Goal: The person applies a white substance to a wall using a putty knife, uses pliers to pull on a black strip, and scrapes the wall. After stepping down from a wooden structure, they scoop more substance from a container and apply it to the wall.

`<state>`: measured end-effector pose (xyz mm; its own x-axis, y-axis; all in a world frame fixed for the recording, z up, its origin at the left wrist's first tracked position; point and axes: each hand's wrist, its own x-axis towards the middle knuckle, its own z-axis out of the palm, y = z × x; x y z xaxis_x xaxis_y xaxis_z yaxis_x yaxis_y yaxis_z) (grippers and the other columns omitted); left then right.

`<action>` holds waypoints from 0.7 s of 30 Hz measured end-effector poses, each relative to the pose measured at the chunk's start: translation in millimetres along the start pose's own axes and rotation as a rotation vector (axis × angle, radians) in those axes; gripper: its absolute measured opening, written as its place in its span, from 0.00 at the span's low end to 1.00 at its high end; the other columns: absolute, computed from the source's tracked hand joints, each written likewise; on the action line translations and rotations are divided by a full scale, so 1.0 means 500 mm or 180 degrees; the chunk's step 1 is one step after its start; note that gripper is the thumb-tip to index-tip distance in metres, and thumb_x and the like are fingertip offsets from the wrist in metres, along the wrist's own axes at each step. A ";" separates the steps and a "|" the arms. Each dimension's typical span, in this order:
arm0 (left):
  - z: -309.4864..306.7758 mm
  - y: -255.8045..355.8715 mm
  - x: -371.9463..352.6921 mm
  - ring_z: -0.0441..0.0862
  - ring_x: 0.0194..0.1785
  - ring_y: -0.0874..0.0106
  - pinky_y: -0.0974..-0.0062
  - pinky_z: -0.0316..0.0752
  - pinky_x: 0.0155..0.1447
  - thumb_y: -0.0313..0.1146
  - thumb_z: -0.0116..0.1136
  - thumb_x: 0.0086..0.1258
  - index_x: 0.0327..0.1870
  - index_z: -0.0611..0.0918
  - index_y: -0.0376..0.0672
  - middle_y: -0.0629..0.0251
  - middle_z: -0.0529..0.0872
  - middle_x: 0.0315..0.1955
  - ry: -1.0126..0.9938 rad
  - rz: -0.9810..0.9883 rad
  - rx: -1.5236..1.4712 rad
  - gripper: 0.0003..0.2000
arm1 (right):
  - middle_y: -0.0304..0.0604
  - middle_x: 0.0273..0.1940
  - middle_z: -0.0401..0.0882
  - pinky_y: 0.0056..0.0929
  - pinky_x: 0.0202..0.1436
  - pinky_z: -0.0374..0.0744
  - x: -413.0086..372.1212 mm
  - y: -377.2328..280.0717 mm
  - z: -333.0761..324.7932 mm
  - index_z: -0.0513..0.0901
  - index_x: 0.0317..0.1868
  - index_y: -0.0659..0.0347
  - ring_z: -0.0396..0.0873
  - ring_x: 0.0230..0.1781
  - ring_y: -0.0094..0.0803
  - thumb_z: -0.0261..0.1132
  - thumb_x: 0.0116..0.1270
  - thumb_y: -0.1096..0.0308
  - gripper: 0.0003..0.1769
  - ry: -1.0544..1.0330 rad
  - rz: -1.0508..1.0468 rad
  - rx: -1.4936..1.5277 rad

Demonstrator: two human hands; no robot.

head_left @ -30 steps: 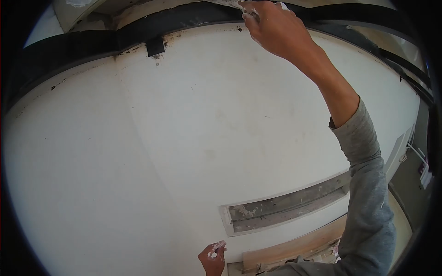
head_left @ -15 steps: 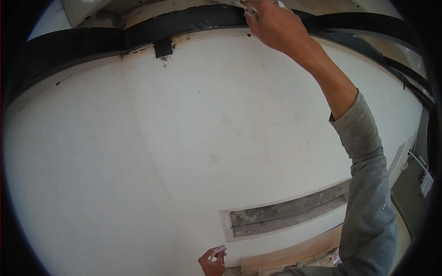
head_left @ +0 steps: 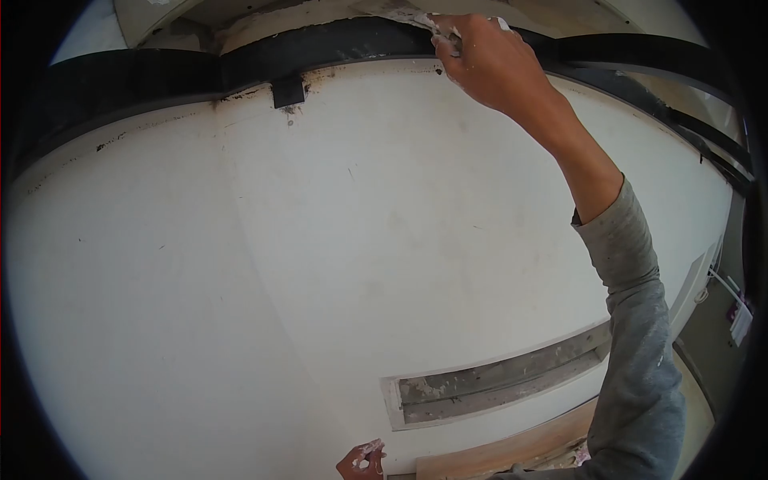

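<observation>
My right hand is raised at the top of the view, closed around a putty knife smeared with white paste. The blade points left, over the upper edge of a black beam; most of the handle is hidden in the fist. White paste also marks these fingers. At the bottom, my left hand is in front of a white wall panel, fingers drawn together in a pinch and coated with white paste. I cannot tell what it holds.
A long rectangular recess is cut low in the panel, with a wooden board beneath it. A dark bracket juts below the beam, among rust stains. Cables hang at the far right.
My right hand and the putty knife appear slightly lower and further right, with more of the blade showing. My left hand sits a little lower and further left. The view has shifted slightly.
</observation>
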<state>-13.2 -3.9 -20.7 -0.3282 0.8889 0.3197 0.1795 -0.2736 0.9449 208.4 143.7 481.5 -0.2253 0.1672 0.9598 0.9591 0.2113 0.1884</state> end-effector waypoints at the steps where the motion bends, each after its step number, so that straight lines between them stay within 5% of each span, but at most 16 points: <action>1: -0.005 -0.001 -0.005 0.86 0.33 0.69 0.73 0.83 0.38 0.20 0.58 0.67 0.40 0.86 0.33 0.54 0.89 0.35 -0.0012 -0.0033 0.0029 0.06 | 0.50 0.23 0.82 0.44 0.54 0.78 -0.006 0.003 0.006 0.80 0.61 0.58 0.84 0.31 0.44 0.59 0.72 0.61 0.20 -0.0037 0.0023 0.0013; 8: -0.002 0.012 -0.013 0.86 0.34 0.69 0.72 0.85 0.40 0.19 0.56 0.67 0.40 0.86 0.33 0.55 0.89 0.37 -0.0084 -0.0056 -0.0047 0.07 | 0.52 0.22 0.81 0.47 0.60 0.76 -0.006 0.003 -0.007 0.81 0.59 0.60 0.85 0.33 0.48 0.59 0.72 0.60 0.20 -0.0034 -0.0052 -0.0040; 21: 0.031 0.012 0.002 0.86 0.33 0.71 0.73 0.84 0.38 0.20 0.58 0.67 0.40 0.86 0.33 0.56 0.89 0.36 -0.0196 0.0046 -0.0134 0.06 | 0.54 0.27 0.84 0.42 0.49 0.80 -0.008 0.028 -0.049 0.81 0.59 0.62 0.85 0.32 0.45 0.58 0.73 0.59 0.20 -0.0286 -0.0035 0.0120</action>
<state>2.0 0.9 -15.9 -0.2680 0.9053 0.3297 0.1443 -0.3006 0.9428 226.8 122.6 485.5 -0.2520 0.2502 0.9348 0.9497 0.2495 0.1892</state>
